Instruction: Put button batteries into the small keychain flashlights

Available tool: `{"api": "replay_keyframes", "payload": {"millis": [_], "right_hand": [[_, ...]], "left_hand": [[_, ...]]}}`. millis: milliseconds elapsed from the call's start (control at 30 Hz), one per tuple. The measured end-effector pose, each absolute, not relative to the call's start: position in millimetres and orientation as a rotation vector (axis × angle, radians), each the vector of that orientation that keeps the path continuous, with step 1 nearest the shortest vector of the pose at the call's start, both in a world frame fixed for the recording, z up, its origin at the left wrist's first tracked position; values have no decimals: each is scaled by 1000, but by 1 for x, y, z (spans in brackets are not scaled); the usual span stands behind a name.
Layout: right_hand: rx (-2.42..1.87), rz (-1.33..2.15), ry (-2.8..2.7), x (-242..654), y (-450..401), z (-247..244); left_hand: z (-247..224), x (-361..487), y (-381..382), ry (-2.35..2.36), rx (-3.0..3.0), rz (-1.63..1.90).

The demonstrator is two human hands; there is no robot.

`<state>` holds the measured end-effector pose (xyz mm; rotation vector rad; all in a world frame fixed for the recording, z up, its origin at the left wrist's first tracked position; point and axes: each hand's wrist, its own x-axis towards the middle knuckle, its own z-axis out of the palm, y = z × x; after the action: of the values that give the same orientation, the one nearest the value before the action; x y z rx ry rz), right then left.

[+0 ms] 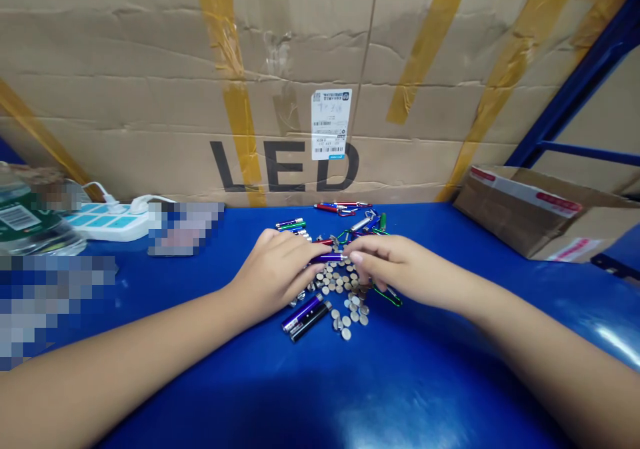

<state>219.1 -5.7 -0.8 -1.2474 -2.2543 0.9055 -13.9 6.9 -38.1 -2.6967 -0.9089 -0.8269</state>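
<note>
My left hand [273, 269] is closed around a slim purple penlight [327, 258], held level above a pile of coin-like button cells [340, 281]. At its silver tip, my right hand [387, 262] has thumb and forefinger pinched together; whatever lies between them is too small to make out. Below my left hand, a purple penlight [303, 312] and a black penlight [311, 321] lie side by side on the blue table. Several more button cells [347, 333] are scattered to their right. Short coloured tubes [291, 225] lie beyond my left fingers, partly hidden.
Penlights with clips [367, 222] and red ones [335, 208] lie at the back. A large cardboard box [165, 102] marked LED walls off the far edge. An open carton [525, 216] stands right; a power strip [113, 222] and a bottle [30, 222] stand left.
</note>
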Motion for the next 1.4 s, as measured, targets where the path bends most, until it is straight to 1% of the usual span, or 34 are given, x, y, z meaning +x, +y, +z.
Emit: {"api": "replay_keyframes", "payload": {"millis": [67,200,333,533,733,900,1033,1133,1300,1400], "right_hand": [[-1190,874,-2312,212,-8,-6],[-1116,611,-2429,207,-10,-11],[-1133,602,-2409,209,-13,-10],[-1127,455,-2480,209,-13,-10],[-1108,495,-2434,207,-10,-13],[-1175,767,-2359,210,-10,-9],[-1167,659,-2463,212,-8,-6],[-1174,608,-2447,211,-7,-6],[-1138,467,-2445,211,-9,-8],[-1152,385,-2418,211,-10,-7]], "left_hand": [[-38,-14,7,-897,-2696,-827],[-38,-14,7,-873,-2672,-839],[-37,-14,7,-812,-2644,-819],[-32,-14,4,-770,-2682,-766],[-27,-11,3,-806,-2704,-697],[-24,-12,8,-740,-2528,-657],[-23,-11,10,-687,-2496,-596],[-21,-9,8,-761,-2602,-574],[-17,-6,6,-1078,-2922,-541],[-17,-6,6,-1168,-2948,-666]]}}
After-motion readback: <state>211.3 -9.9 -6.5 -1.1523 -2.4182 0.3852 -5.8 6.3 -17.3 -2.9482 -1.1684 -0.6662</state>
